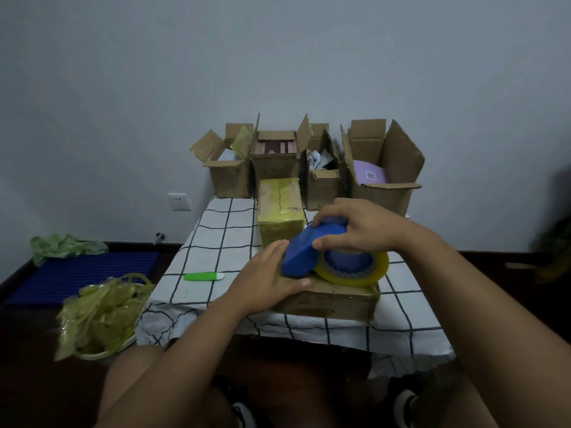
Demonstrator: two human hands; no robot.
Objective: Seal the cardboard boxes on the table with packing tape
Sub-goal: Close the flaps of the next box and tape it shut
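Grey wall (278, 57) behind; table covered by a white checked cloth (216, 242).

Right hand (358, 230): fingers curled over the blue tape dispenser (304, 251), thumb pressed to its side; dispenser held tilted on top of the nearest cardboard box (330, 301).

Left hand (272, 273): fingers straight and together, laid flat on the left end of that box top, fingertips touching the dispenser's blue body.

Roll of yellowish packing tape (355, 273): mounted in the dispenser, lower edge resting on the box top.

Taped box (279, 211): closed, wrapped in yellow tape, placed just behind the nearest box.

Four open boxes (309, 168): lined up along the far table edge, flaps raised, contents partly seen.

Green utility knife (204, 276): laid on the cloth, left of the hands.

Basket of crumpled used tape (102, 316): set on the floor at left.

Blue plastic mat (80, 273): on the floor beyond the basket.
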